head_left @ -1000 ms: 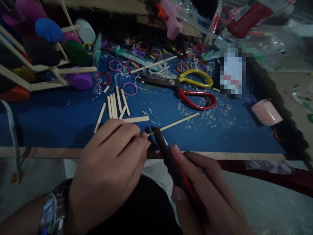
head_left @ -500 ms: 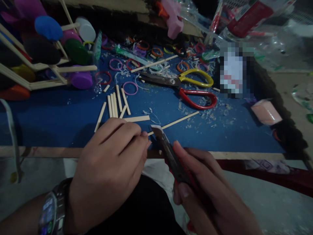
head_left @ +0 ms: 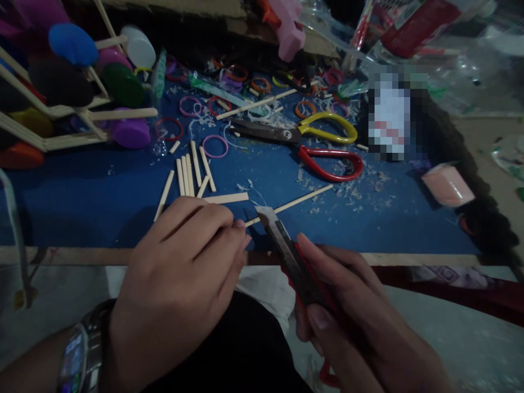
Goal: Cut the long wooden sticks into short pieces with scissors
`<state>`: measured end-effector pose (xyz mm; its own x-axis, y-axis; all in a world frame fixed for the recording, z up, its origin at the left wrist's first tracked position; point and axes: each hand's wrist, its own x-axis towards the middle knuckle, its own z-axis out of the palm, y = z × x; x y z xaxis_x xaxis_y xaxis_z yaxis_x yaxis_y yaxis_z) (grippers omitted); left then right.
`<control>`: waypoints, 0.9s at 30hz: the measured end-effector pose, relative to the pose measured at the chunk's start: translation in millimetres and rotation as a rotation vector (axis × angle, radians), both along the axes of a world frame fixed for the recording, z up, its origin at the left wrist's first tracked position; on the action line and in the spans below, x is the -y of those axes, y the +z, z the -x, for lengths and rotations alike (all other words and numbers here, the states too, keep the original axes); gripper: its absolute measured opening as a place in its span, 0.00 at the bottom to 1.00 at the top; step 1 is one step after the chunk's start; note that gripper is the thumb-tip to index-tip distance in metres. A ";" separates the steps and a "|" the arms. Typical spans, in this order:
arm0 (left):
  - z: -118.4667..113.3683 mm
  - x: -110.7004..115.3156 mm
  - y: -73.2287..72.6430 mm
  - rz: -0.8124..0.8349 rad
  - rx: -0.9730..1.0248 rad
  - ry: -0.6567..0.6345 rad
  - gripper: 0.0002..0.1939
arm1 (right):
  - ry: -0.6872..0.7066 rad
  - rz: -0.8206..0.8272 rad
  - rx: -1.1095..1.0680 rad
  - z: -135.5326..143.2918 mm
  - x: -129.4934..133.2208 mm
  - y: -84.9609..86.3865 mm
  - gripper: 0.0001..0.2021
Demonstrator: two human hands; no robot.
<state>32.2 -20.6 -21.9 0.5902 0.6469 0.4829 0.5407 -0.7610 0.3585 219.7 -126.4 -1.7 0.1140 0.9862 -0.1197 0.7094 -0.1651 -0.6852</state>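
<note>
Since a second ago, the red-and-black metal utility knife (head_left: 292, 267) has been rolling, so its pale blade flat is now facing up, and the right hand (head_left: 360, 308) is shifting with it. That hand is gripping the knife's handle. The left hand (head_left: 180, 267) is pinching the lower-left end of a long, thin, pale wooden stick (head_left: 305, 198), which is lying on the blue bench (head_left: 409, 224), on the person's side of the metal scissors with red and yellow handles (head_left: 291, 135). The blade is crossing the stick close to the left fingertips; whether it is biting is hard to tell. Good cutting here would likely mean pressing the stick flat, keeping those fingertips back from the edge and rocking steadily. Short pale wooden sticks (head_left: 195, 164) are lying left of the scissors.
</note>
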 end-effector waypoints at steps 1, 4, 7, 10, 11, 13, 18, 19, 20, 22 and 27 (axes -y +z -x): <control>-0.2 0.2 0.7 0.010 -0.004 0.005 0.03 | 0.000 0.002 0.009 -0.6 0.4 0.1 0.28; -1.0 0.9 2.7 0.027 0.002 0.014 0.05 | 0.040 -0.005 0.024 0.0 1.8 -1.6 0.28; -1.1 1.2 3.3 0.019 0.006 0.003 0.04 | 0.042 -0.030 0.024 3.1 2.9 -4.7 0.28; -1.3 1.1 3.0 0.040 0.002 0.008 0.04 | -0.014 -0.050 0.039 7.0 3.4 -6.3 0.28; -1.6 1.0 2.9 0.051 0.001 0.013 0.05 | -0.012 -0.060 0.047 8.2 3.4 -6.3 0.28; -2.2 0.6 2.9 0.058 -0.002 0.009 0.05 | 0.028 -0.077 0.077 10.9 3.4 -5.5 0.28; -2.7 -0.3 3.8 0.024 -0.028 0.000 0.06 | 0.029 -0.157 0.237 21.8 3.8 -4.1 0.28; -2.3 0.1 3.7 0.011 -0.042 0.004 0.05 | 0.034 -0.164 0.261 23.9 4.2 -4.4 0.29; -1.8 0.9 3.5 -0.009 -0.053 0.009 0.03 | 0.043 -0.165 0.282 25.5 4.7 -4.9 0.31; -0.1 3.9 2.0 -0.034 -0.075 0.037 0.06 | 0.064 -0.169 0.333 27.5 5.8 -6.3 0.33; 6.2 14.0 -5.1 -0.092 -0.135 0.060 0.18 | 0.155 -0.263 0.381 29.8 4.8 -9.0 0.35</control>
<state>26.0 -34.6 -27.0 0.6156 0.6395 0.4606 0.6245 -0.7523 0.2098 189.9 -131.2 -10.7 -0.0495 0.9863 0.1573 0.9204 0.1062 -0.3762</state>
